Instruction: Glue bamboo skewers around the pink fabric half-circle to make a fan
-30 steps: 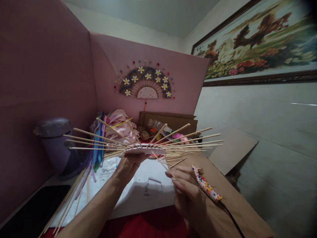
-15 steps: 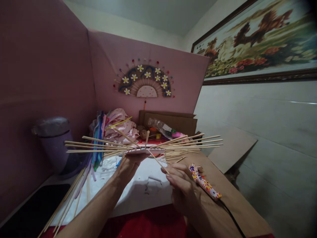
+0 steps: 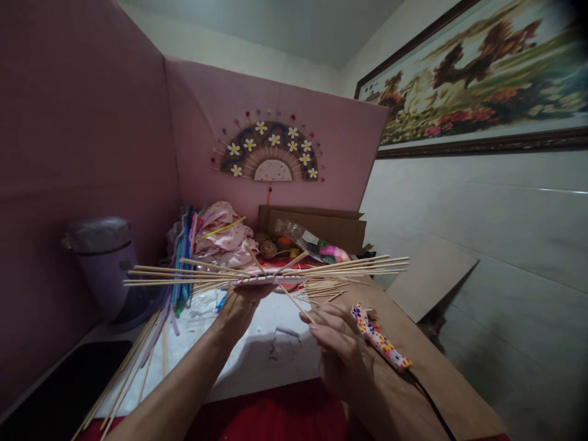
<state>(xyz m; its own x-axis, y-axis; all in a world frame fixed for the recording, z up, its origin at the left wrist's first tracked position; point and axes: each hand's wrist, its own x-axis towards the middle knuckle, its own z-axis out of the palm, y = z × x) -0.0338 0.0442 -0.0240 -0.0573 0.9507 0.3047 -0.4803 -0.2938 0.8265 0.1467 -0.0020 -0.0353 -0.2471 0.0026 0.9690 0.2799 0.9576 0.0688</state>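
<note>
My left hand [image 3: 243,306] grips a thin, pink fabric-covered fan base [image 3: 269,280] from below, holding it nearly edge-on. Thin wooden sticks [image 3: 358,266] fan out from the base to both sides, and a couple point away from me in the middle. Closed in a pinch, my right hand [image 3: 337,337] holds a single wooden stick [image 3: 294,301] whose far end comes up to the front edge of the base. Whether that tip touches the base I cannot tell. Right of this hand lies a flower-patterned glue gun [image 3: 380,335] with a black cord.
Loose sticks [image 3: 321,288] lie behind the base, others [image 3: 117,386] at the left. A purple bin [image 3: 103,269], pipe cleaners [image 3: 184,257], pink fabric [image 3: 225,236], twine [image 3: 267,245] and cardboard [image 3: 316,223] stand around the back. A finished fan [image 3: 273,147] hangs on the pink panel.
The fan base has tilted slightly, so its side sticks sit flatter and the middle sticks point differently. My right hand has hardly moved; its stick's tip is a little lower.
</note>
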